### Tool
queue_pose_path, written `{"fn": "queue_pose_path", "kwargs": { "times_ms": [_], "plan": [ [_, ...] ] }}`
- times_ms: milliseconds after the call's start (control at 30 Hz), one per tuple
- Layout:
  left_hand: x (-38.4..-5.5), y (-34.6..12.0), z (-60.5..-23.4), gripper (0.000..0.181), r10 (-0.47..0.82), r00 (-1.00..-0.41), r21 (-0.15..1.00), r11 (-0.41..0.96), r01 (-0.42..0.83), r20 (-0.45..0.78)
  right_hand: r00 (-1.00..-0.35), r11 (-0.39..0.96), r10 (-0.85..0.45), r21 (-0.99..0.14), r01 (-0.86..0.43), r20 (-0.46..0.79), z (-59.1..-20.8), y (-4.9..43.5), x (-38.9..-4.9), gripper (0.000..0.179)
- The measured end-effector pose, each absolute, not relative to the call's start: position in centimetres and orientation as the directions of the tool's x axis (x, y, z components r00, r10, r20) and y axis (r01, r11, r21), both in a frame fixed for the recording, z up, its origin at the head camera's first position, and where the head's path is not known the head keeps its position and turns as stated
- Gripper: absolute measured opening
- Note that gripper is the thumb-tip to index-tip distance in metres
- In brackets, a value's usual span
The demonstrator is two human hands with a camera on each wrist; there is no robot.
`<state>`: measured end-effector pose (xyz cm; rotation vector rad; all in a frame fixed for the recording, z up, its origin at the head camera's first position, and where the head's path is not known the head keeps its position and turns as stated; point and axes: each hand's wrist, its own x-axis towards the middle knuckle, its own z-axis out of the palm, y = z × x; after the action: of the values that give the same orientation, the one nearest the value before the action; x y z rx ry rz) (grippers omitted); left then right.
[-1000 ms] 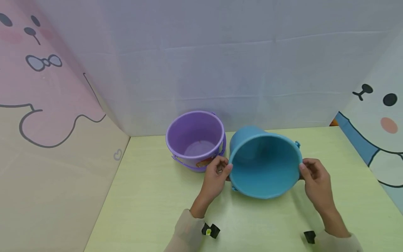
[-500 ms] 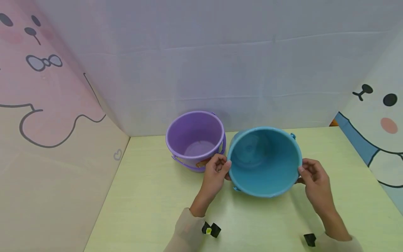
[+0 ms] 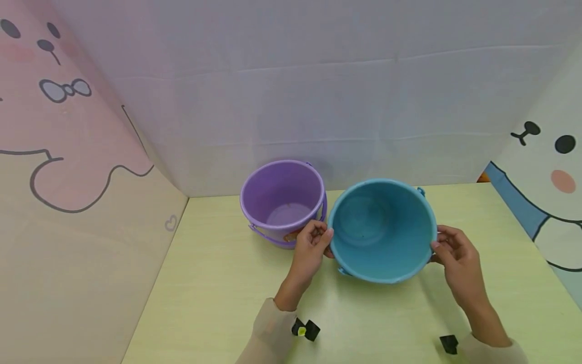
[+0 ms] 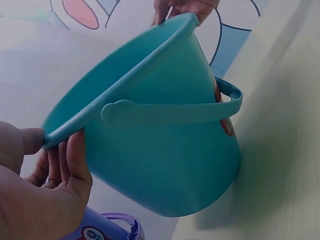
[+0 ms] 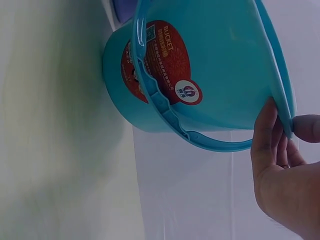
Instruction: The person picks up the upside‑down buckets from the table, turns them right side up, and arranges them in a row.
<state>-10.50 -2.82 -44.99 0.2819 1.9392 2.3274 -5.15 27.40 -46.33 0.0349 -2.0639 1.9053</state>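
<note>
A teal bucket (image 3: 382, 237) is tilted with its mouth toward me, and its inside is bare. My left hand (image 3: 310, 253) pinches the rim on its left side, thumb on the inner edge and fingers beneath. On the opposite side my right hand (image 3: 461, 265) pinches the rim the same way. The teal handle (image 4: 170, 112) hangs along the bucket's outer wall in the left wrist view. A red label (image 5: 162, 60) shows on that wall in the right wrist view. Just left stands an upright purple bucket (image 3: 282, 192), close to my left fingers.
The purple bucket's handle (image 3: 273, 240) hangs down at its front. Both buckets are on a pale yellow-green table (image 3: 218, 288) near a white cloth backdrop (image 3: 291, 101). Panels with cartoon figures flank the table, a pink one (image 3: 68, 131) at left.
The teal bucket has tipped back upward between my hands, so its mouth faces up more and its floor shows. Both hands keep their grip at the rim. The purple bucket stays put.
</note>
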Motion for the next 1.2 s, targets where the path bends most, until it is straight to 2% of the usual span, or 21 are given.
{"fn": "queue_pose_path", "kwargs": {
  "times_ms": [433,667,1200],
  "plan": [
    [-10.2,-3.3,-44.6,0.04,0.234,-0.97,0.969,-0.246,0.003,0.063,-0.953,-0.002,0.209,-0.975,-0.222,0.217,-45.4,27.7,-5.5,0.029],
    [-10.1,-3.2,-44.3,0.045,0.233,-0.972,0.96,-0.279,-0.029,0.039,-0.97,-0.022,0.166,-0.983,-0.181,0.175,-45.0,27.9,-5.8,0.032],
    [-10.7,-2.9,-44.3,0.048,0.191,-0.981,0.94,-0.331,-0.078,-0.014,-0.972,-0.036,0.138,-0.98,-0.197,0.191,-44.3,27.8,-6.8,0.035]
  ]
}}
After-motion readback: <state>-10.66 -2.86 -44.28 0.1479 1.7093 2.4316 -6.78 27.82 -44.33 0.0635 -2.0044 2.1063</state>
